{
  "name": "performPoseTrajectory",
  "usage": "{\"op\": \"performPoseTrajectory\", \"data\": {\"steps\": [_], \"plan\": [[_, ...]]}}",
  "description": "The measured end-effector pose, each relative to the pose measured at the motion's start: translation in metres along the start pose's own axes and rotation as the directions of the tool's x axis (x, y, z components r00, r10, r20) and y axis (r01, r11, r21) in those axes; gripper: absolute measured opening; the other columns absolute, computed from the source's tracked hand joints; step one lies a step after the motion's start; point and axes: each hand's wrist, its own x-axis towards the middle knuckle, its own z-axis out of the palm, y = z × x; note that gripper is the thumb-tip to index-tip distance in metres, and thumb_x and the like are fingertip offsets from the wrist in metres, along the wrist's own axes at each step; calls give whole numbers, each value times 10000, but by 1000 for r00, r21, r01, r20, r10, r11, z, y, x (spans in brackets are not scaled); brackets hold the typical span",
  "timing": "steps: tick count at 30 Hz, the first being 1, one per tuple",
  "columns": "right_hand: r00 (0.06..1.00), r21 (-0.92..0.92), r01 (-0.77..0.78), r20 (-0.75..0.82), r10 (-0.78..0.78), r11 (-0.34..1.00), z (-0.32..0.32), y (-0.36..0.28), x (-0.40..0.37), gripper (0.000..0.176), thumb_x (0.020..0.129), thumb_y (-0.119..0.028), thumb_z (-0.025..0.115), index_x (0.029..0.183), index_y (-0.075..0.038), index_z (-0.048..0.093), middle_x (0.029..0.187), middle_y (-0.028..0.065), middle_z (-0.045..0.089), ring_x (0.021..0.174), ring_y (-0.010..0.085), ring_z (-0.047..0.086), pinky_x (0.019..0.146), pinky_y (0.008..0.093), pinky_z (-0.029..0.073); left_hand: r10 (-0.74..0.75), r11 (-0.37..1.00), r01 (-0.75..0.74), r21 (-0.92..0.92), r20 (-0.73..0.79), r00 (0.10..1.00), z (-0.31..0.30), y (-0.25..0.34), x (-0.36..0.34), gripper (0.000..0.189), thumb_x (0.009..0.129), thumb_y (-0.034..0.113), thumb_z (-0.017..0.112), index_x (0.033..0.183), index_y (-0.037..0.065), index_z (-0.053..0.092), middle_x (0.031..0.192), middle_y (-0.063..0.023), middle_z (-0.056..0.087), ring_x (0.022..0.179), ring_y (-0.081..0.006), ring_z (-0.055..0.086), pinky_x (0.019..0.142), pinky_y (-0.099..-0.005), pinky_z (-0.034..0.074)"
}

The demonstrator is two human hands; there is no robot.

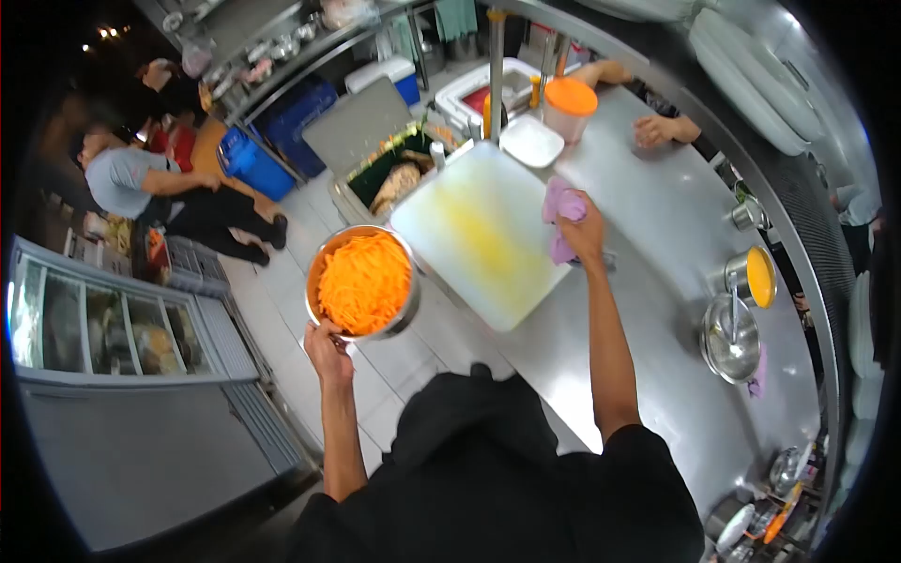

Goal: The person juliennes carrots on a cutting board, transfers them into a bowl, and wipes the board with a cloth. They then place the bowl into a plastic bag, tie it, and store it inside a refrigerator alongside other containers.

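My left hand point(329, 353) grips the rim of a round metal bowl point(410, 310), held out over the floor. Shredded carrot point(364, 281) fills the bowl. A crumpled purple cloth point(560, 208) is bunched in my right hand point(584, 228), at the right edge of a white cutting board point(427, 216). Yellow-orange stains run down the middle of the board, which lies on the steel counter point(648, 281).
Beyond the board stand a white tray point(531, 141) and an orange-lidded container point(570, 108). Another person's hand point(664, 130) rests across the counter. An open bin point(361, 150) holds scraps. Metal bowls point(731, 347) sit at right; a person point(141, 183) stands at left.
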Motion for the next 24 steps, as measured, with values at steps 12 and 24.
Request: {"op": "performPoseTrajectory", "data": {"steps": [12,24], "plan": [[471,120,-82,879,-68,989,74,-72,-132,507,650,-149,772,1117,-7,636,1052,119,684,950,201,637,867,329,504,11,989,34,-146,301,954,85,72,-21,353,745,-57,470,1097,-50,493,1010,-93,597,877,-181,596,862,-302,497],[942,-783,-20,193,274,621,-102,23,-184,714,689,-251,768,1320,-41,507,1370,225,500,1273,412,458,1074,452,361,-234,968,179,177,375,897,209,-120,73,125,730,57,603,831,87,537,677,-30,543,543,-166,539,456,-348,460]]}}
